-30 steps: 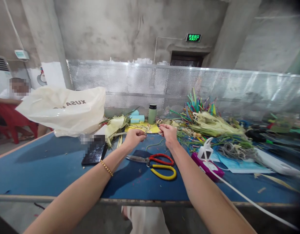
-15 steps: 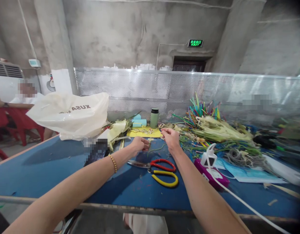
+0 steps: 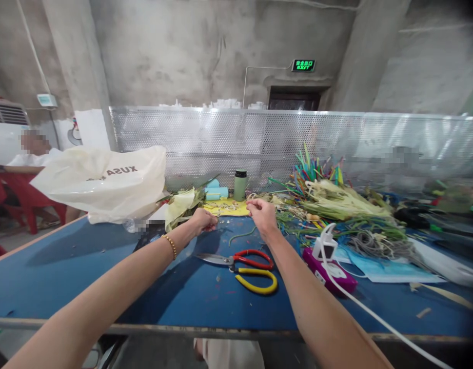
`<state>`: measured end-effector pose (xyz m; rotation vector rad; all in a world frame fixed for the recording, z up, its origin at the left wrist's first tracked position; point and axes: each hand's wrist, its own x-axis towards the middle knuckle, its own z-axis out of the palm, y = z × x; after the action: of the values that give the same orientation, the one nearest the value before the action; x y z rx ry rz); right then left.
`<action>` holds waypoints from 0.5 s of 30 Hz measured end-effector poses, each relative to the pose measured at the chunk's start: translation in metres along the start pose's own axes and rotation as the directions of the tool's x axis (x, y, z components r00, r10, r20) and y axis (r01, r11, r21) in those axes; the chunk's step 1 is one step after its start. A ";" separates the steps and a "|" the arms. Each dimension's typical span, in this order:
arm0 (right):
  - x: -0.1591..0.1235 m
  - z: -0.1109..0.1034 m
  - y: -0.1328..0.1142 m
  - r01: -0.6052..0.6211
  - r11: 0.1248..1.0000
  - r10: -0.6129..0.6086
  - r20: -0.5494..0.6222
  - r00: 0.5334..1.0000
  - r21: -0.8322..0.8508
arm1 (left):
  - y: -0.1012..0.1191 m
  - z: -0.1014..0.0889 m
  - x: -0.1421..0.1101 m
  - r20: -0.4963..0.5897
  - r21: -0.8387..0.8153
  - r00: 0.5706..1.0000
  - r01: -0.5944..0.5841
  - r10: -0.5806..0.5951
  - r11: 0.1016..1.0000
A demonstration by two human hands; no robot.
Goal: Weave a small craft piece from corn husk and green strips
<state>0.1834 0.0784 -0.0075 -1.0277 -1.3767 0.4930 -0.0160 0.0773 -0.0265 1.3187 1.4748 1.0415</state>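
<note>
My left hand (image 3: 204, 221) is closed, fingers bent together, above the blue table (image 3: 86, 274) beside a pale, leafy piece of husk (image 3: 179, 205). Whatever its fingers hold is too small to make out. At the front right corner of a yellow sheet (image 3: 239, 210) strewn with small pale scraps, my right hand (image 3: 262, 213) is closed in a pinch; what lies between its fingertips is not clear. A short green cord (image 3: 242, 235) lies on the table between both hands. Nearer to me rest scissors (image 3: 255, 281) with one red and one yellow handle, blades pointing left.
Behind the sheet stand a green bottle (image 3: 240, 186) and light-blue rolls (image 3: 216, 193). To the right are a husk bundle (image 3: 338, 201), grey cords (image 3: 375, 247) and a purple power strip (image 3: 329, 277) with a white cable. A large bag (image 3: 105, 179) stands left; a person sits beyond it.
My left hand has moved left, away from the right hand, and the green cord shows more fully. My right hand keeps its pinch near the sheet. The whole view has shifted slightly.
</note>
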 end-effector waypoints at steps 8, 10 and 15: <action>0.000 0.000 -0.006 0.021 1.000 -0.021 0.017 1.000 -0.013 | 0.032 0.008 0.035 -0.139 0.035 0.987 -0.077 0.081 0.996; -0.001 -0.001 -0.008 0.028 1.000 -0.027 0.022 0.999 -0.005 | 0.047 0.010 0.047 -0.173 0.050 0.979 -0.103 0.110 0.993; -0.002 -0.003 -0.015 0.049 0.998 -0.050 0.025 0.998 0.035 | 0.068 0.014 0.076 -0.234 0.145 0.959 -0.127 0.159 0.981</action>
<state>0.1818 0.0682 0.0038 -0.9605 -1.4086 0.4931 0.0115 0.1594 0.0291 1.4463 1.6722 1.2573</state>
